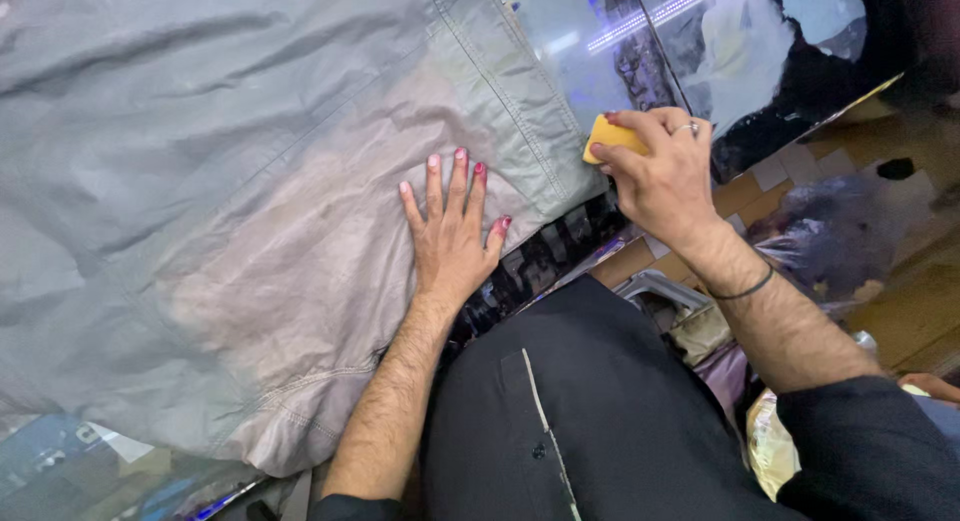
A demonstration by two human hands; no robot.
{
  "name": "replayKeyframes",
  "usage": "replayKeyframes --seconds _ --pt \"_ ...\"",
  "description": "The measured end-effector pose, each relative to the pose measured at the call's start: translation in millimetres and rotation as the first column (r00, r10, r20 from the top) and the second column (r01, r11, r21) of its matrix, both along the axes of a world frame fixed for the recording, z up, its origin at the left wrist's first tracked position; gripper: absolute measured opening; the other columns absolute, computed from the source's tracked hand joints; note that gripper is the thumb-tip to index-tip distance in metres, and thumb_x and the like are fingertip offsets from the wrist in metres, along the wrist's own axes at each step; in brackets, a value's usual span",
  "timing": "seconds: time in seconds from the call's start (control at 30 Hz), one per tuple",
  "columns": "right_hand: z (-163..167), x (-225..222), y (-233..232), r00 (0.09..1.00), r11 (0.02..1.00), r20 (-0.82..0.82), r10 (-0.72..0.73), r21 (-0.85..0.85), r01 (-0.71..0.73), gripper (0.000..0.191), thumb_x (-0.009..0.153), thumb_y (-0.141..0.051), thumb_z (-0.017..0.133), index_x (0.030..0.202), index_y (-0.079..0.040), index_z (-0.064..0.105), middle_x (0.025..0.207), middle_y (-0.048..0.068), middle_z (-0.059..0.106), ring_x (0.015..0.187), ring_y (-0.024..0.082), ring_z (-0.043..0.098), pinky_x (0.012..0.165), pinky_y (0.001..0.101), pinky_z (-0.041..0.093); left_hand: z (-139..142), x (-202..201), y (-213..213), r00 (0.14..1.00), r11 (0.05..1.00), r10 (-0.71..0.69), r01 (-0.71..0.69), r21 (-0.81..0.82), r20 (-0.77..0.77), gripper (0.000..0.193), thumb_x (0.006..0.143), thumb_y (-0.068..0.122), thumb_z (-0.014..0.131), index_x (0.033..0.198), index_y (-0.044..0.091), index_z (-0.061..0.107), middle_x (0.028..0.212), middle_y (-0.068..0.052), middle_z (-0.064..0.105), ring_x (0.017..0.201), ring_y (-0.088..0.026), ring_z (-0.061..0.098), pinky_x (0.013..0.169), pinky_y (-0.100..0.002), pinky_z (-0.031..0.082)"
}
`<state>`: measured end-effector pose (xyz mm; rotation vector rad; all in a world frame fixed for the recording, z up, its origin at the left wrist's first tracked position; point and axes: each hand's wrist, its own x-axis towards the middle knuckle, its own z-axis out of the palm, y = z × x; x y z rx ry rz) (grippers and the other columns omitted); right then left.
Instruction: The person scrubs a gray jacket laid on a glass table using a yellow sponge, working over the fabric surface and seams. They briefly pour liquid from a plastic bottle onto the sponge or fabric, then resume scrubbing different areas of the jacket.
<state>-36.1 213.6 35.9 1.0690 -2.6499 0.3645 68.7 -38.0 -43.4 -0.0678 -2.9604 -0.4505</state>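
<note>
Now I see both hands at the grey garment's seamed edge.
Left hand (452, 233) lies flat, fingers spread, on the grey garment (230, 181) across the glossy worktop (640, 41); right hand (660, 171) pinches a yellow block (608, 137) just beside that edge.

A large grey stitched cloth garment (250, 181) lies spread over the glossy glass tabletop (720, 41), the left hand (452, 231) flat on its near right part and the right hand (665, 176) just beyond its right edge, pinching a small yellow block (608, 136).
</note>
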Motion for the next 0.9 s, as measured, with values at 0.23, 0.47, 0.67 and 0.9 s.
replayKeyframes --seconds 0.23,0.47,0.67,0.9 --pt "-17.9 38.6 -9.3 0.986 0.97 0.014 0.167 -0.18 -0.162 0.03 0.08 -0.014 0.081 0.109 -0.023 0.078 0.13 0.005 0.064 0.114 0.031 0.057 0.095 0.0492 0.038 -0.4 -13.1 -3.5 0.999 1.0 -0.004 0.004 -0.003 -0.047 0.06 0.1 0.044 0.065 0.148 0.011 0.054 0.168 -0.012 0.033 0.158 -0.036 0.019 0.125 -0.067 0.008" --pt "-40.8 -0.8 -23.9 0.993 0.983 -0.014 0.119 -0.142 -0.12 0.027 0.087 -0.013 0.078 0.112 -0.022 0.078 0.133 0.004 0.064 0.12 0.027 0.058 0.1 0.0465 0.039 0.2 -29.3 -12.5 0.998 1.0 0.012 -0.012 0.006 -0.067 0.063 0.094 0.041 0.066 0.149 0.01 0.055 0.166 -0.012 0.035 0.156 -0.036 0.022 0.123 -0.066 0.009" --pt "-40.0 -40.9 -53.8 0.966 0.971 -0.116 0.231 -0.041 -0.237 0.023 0.087 -0.017 0.078 0.109 -0.023 0.08 0.132 -0.002 0.066 0.117 0.023 0.059 0.1 0.0464 0.039 4.7 -27.8 -10.6 0.998 1.0 0.02 -0.019 0.024 -0.06 0.064 0.093 0.041 0.066 0.148 0.01 0.055 0.166 -0.012 0.035 0.156 -0.036 0.022 0.124 -0.066 0.01" --pt "-36.4 -92.9 -88.9 0.944 0.951 -0.112 0.311 0.041 -0.308 0.012 0.09 -0.026 0.077 0.101 -0.025 0.081 0.131 -0.005 0.066 0.12 0.023 0.057 0.098 0.0471 0.036 6.6 -27.6 -12.0 0.998 1.0 0.025 -0.024 0.018 -0.052 0.065 0.092 0.042 0.065 0.148 0.01 0.054 0.165 -0.012 0.033 0.156 -0.036 0.021 0.123 -0.066 0.009"
